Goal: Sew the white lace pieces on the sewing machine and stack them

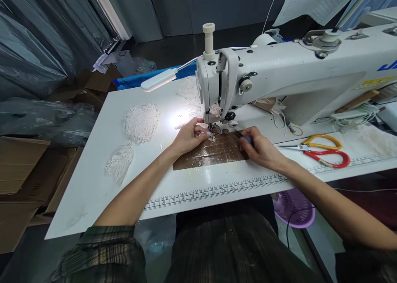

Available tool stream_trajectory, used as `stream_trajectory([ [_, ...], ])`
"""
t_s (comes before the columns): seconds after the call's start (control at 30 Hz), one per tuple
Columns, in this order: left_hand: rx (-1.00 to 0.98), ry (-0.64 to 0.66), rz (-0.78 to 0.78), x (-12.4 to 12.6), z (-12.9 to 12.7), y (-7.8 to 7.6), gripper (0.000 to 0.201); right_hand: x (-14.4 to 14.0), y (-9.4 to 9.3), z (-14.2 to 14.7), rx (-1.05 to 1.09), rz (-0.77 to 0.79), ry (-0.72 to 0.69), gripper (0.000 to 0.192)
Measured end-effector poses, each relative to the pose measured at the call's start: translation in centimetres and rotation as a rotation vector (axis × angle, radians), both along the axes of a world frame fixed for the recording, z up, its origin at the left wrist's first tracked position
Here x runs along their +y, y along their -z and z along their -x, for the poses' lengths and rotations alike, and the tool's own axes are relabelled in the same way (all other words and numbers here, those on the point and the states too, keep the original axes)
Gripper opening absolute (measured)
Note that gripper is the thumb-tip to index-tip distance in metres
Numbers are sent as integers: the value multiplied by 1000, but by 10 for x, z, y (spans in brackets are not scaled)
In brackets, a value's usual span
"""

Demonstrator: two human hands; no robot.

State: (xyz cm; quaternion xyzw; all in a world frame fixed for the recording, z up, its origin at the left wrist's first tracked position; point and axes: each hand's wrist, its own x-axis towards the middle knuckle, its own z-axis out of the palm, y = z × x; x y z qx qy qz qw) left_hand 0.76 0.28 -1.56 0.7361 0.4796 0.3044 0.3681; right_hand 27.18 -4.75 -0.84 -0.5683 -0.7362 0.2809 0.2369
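My left hand (192,135) pinches a small white lace piece (212,137) with dark and red specks, right by the needle and presser foot (210,128) of a white sewing machine (266,72). In my closed right hand (258,147) is a slim tool with a blue handle (247,139); its thin dark end points left toward the presser foot, and its exact kind is unclear. Under both hands lies a brown sheet (214,152), scattered with thread bits. Left of the machine are a round pile of white lace (141,123) and a smaller lace bundle (120,162).
Scissors (325,150) with yellow and red handles lie to the right. A white lamp (159,80) lights the needle area. The white table (93,183) has a printed ruler along its front edge. Cardboard boxes (37,179) stand at left; a purple basket (294,208) sits below.
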Motion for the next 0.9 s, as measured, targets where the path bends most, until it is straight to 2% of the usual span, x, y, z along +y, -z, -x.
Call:
stream_trajectory([
  [0.07, -69, 4, 27, 3, 2, 3, 31, 5, -1, 14, -128, -85, -63, 30],
  [0.13, -126, 21, 54, 5, 4, 6, 30, 15, -3, 27, -286, -140, -100, 40],
  [0.2, -171, 41, 77, 6, 5, 9, 30, 24, -5, 39, -401, -151, -108, 50],
  [0.33, -235, 45, 79, 7, 5, 12, 32, 34, -9, 57, -528, -165, -124, 48],
  [0.43, -217, 45, 73, 7, 5, 12, 32, 34, -11, 63, -598, -182, -131, 43],
  [0.6, -242, 43, 103, 7, 5, 10, 34, 35, -12, 65, -663, -182, -164, 47],
  [0.9, -259, 48, 140, 7, 5, 9, 33, 36, -8, 73, -646, -234, -134, 47],
])
